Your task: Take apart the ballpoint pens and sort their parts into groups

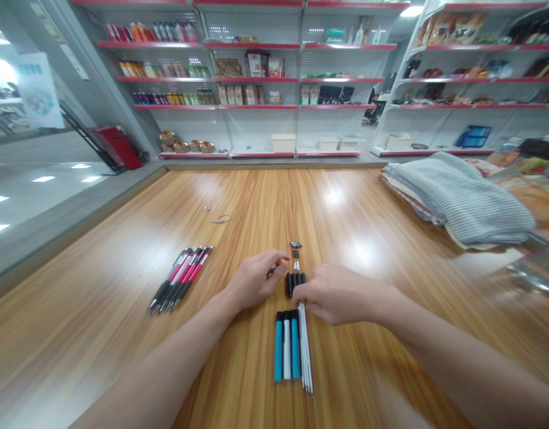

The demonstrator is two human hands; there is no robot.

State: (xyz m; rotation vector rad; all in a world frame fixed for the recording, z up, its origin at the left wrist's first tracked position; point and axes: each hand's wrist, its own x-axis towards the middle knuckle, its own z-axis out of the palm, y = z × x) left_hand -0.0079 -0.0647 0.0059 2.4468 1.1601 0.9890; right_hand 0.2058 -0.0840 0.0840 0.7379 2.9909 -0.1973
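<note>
Flanking black tubes point(294, 281); hands point(257, 279) inside table edges point(256, 172)

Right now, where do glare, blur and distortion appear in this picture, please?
Head view: white glare spots on the wooden table beyond the right hand; head view: the side shelving leans outward, seemingly wide-lens distortion; head view: labels on the shelved goods are too soft to read, while the pens at left are distinguishable.
</note>
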